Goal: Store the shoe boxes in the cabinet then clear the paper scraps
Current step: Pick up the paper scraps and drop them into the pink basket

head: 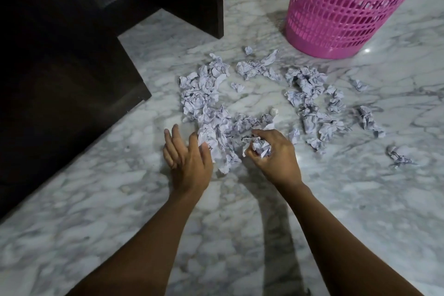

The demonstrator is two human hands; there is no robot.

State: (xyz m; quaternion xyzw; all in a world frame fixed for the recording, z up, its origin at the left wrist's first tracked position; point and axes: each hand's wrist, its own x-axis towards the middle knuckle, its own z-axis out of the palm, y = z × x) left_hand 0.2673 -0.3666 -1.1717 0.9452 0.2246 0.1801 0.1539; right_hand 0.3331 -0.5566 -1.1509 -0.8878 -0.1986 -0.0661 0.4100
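Paper scraps [204,94] lie strewn near the pink basket [348,7]: light, soft, probably best bunched by handfuls. The right hand [274,154] clutches a wad [260,148]; the left hand [189,158], fingers straight, touches the heap.

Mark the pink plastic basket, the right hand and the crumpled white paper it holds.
pink plastic basket [336,14]: head view, side wall.
right hand [278,158]: head view, knuckles.
crumpled white paper [260,148]: head view, middle.
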